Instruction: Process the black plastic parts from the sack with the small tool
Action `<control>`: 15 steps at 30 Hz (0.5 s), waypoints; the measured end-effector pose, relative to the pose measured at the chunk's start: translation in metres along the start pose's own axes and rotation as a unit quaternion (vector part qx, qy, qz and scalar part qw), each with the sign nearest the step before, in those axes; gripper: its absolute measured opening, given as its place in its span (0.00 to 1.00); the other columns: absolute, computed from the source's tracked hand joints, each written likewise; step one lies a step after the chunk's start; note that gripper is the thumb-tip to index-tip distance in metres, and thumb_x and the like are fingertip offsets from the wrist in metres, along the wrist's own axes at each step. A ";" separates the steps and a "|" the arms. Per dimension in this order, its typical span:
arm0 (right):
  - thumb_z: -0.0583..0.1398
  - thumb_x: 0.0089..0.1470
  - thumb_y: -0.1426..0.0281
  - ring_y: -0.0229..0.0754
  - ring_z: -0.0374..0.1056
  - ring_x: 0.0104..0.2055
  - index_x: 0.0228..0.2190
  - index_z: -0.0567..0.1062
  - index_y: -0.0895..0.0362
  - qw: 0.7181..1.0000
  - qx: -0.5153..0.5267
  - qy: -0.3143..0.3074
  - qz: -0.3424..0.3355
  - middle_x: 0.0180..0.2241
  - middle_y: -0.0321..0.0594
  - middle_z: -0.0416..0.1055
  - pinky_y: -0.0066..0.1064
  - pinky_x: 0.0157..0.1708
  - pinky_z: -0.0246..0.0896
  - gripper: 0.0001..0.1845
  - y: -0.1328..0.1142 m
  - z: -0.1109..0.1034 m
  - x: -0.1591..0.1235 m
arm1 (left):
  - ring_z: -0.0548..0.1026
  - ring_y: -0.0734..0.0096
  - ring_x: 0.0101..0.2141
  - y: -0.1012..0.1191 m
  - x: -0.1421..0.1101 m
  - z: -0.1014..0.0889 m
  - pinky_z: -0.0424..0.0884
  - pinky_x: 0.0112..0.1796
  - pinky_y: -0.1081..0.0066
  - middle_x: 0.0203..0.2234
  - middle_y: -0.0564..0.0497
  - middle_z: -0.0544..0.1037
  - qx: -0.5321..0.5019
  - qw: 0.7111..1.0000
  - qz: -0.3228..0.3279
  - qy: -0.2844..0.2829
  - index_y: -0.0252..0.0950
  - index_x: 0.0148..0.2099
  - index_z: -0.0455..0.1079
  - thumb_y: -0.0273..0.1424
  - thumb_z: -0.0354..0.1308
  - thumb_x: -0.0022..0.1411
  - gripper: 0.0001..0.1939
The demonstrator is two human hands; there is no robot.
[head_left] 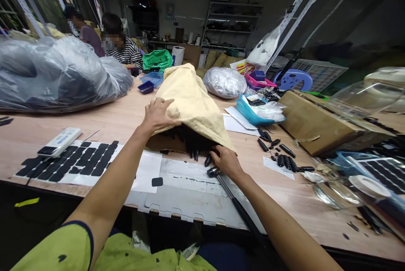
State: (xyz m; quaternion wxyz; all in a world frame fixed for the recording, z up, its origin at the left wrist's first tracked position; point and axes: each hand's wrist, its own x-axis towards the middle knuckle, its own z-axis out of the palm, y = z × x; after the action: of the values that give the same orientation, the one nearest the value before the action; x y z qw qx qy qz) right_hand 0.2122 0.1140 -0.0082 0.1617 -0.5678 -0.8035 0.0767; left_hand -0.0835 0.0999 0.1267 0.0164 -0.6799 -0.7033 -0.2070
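A cream cloth sack (193, 93) lies on the table in front of me, its dark mouth turned towards me and its back end raised. My left hand (160, 115) grips the upper left of the sack near the mouth, fingers over the cloth. My right hand (226, 159) has its fingers closed around the lower right edge of the mouth. Small black parts (195, 154) lie at the opening; what is deeper inside is hidden in shadow. A hammer (232, 197) with a metal head and black grip lies just under my right hand, its end past the table edge.
A white power strip (60, 142) and a sheet of black stickers (91, 159) lie left. Black pieces (286, 162), a blue basket (259, 112) and a cardboard box (319, 123) are right. A big plastic bag (63, 74) stands far left; two people (122, 47) sit behind.
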 end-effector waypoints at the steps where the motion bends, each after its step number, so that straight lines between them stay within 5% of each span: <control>1: 0.57 0.57 0.65 0.44 0.71 0.39 0.38 0.77 0.56 1.000 -0.002 0.005 -0.002 0.36 0.44 0.77 0.31 0.41 0.61 0.11 -0.002 0.000 -0.001 | 0.59 0.42 0.59 -0.009 -0.011 0.009 0.56 0.57 0.50 0.62 0.43 0.60 0.009 0.999 0.015 -0.029 0.50 0.68 0.54 0.58 0.66 0.39 0.55; 5: 0.58 0.56 0.62 0.43 0.69 0.32 0.36 0.76 0.57 0.998 0.042 0.025 -0.033 0.31 0.42 0.74 0.32 0.34 0.62 0.12 -0.009 0.003 -0.007 | 0.50 0.35 0.64 -0.041 -0.053 0.052 0.51 0.59 0.47 0.67 0.43 0.52 0.035 0.994 -0.026 -0.101 0.52 0.69 0.50 0.49 0.70 0.39 0.57; 8: 0.57 0.57 0.64 0.42 0.69 0.34 0.44 0.74 0.56 0.989 0.100 0.049 -0.094 0.36 0.42 0.73 0.33 0.35 0.66 0.15 -0.017 0.005 -0.011 | 0.63 0.43 0.57 -0.048 -0.069 0.075 0.59 0.54 0.52 0.60 0.42 0.66 0.004 0.992 -0.116 -0.044 0.46 0.65 0.59 0.38 0.59 0.55 0.35; 11: 0.54 0.59 0.67 0.45 0.69 0.43 0.48 0.73 0.54 0.981 0.062 0.065 -0.172 0.42 0.45 0.71 0.35 0.43 0.67 0.17 -0.035 0.006 -0.011 | 0.71 0.54 0.46 -0.038 -0.061 0.073 0.65 0.45 0.61 0.46 0.45 0.77 -0.064 0.988 -0.142 0.024 0.42 0.52 0.73 0.30 0.48 0.62 0.19; 15: 0.50 0.62 0.71 0.48 0.66 0.48 0.50 0.73 0.55 0.968 -0.019 0.069 -0.242 0.49 0.47 0.70 0.39 0.49 0.65 0.18 -0.068 0.009 -0.002 | 0.73 0.63 0.40 -0.016 -0.035 0.045 0.65 0.38 0.69 0.37 0.48 0.77 -0.151 0.975 -0.121 0.108 0.40 0.41 0.76 0.31 0.48 0.63 0.14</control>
State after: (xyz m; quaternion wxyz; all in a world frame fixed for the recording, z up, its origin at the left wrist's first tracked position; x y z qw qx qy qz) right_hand 0.1499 0.0891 0.0036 0.2197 -0.3630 -0.9053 -0.0198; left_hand -0.0843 0.0812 0.0704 -0.0358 -0.5577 -0.7351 -0.3839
